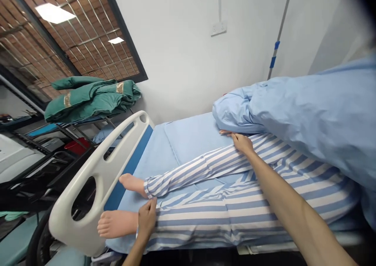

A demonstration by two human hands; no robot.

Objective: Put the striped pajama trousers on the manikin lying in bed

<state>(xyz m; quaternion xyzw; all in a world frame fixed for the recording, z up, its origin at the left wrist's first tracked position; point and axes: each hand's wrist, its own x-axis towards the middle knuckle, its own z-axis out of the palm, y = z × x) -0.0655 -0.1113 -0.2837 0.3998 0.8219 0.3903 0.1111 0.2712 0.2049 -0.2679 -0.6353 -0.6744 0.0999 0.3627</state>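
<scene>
Head view, left hand (147, 218) with fingers clamped on striped trousers (202, 218) near the ankle, right hand (243, 143) curled beside blue cover (296, 105) (grip unclear).

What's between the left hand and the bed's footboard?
The nearer bare foot, with its toes toward the white footboard; the left hand is at its ankle end. Shows in the head view.
</scene>
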